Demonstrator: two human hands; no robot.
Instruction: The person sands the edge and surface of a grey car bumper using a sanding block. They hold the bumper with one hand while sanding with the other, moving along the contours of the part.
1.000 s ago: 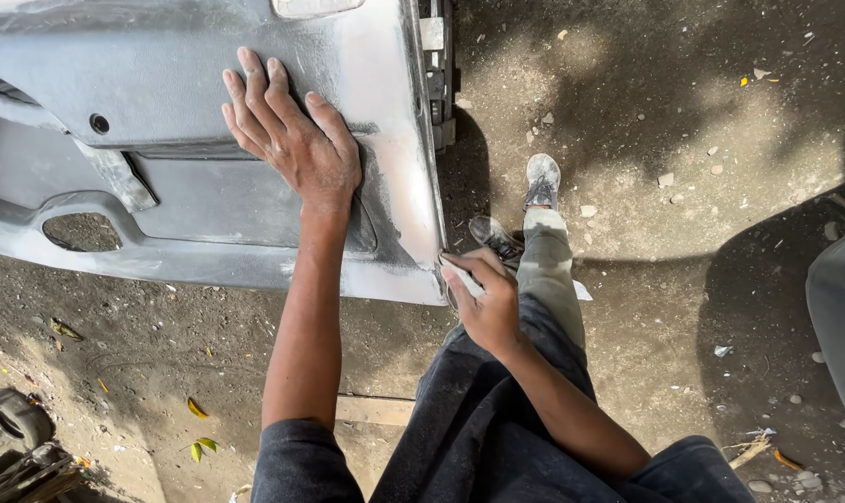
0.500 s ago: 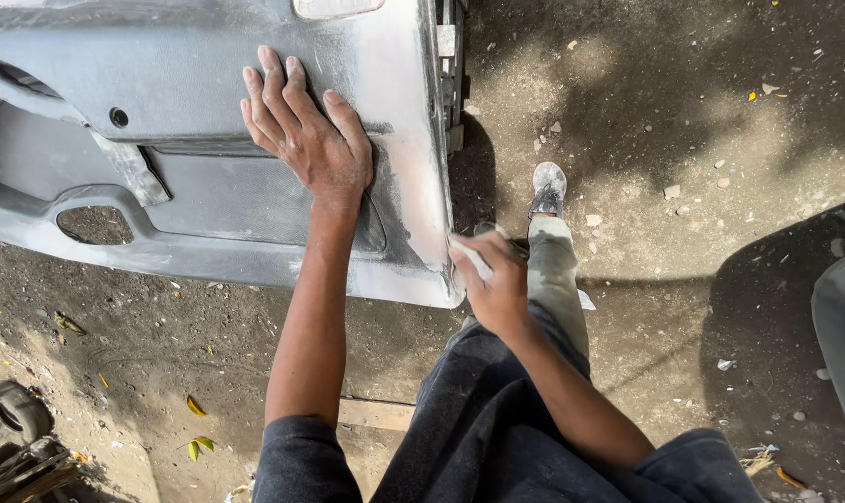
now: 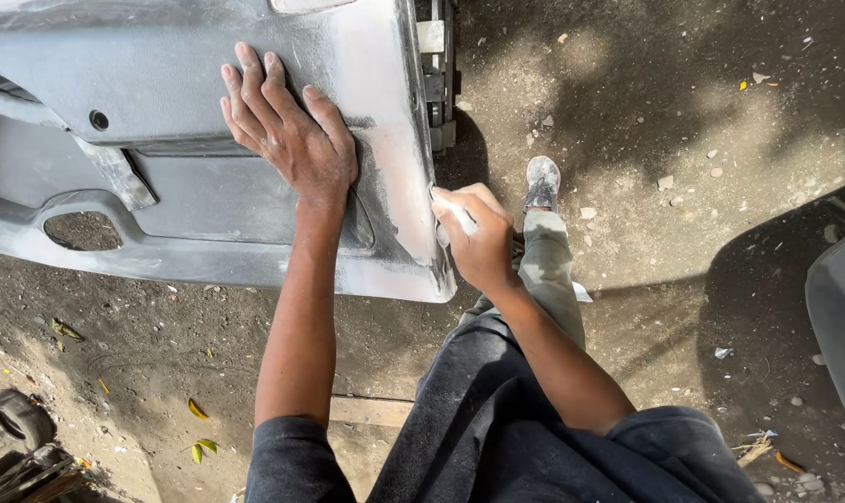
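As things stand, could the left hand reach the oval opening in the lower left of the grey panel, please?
Probably yes. The left hand lies flat on the grey panel, and only bare panel surface separates it from the oval opening. The right hand works at the panel's right edge, well clear.

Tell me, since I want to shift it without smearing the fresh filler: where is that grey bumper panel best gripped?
Probably along the lower lip of the grey bumper panel, coming from the near side, beside the oval cut-out. That rim looks thick, curled and bare there. The right-hand end is coated pale, where the right hand presses a folded white piece, so avoid it. The left hand lies flat on the upper face, which offers no edge.
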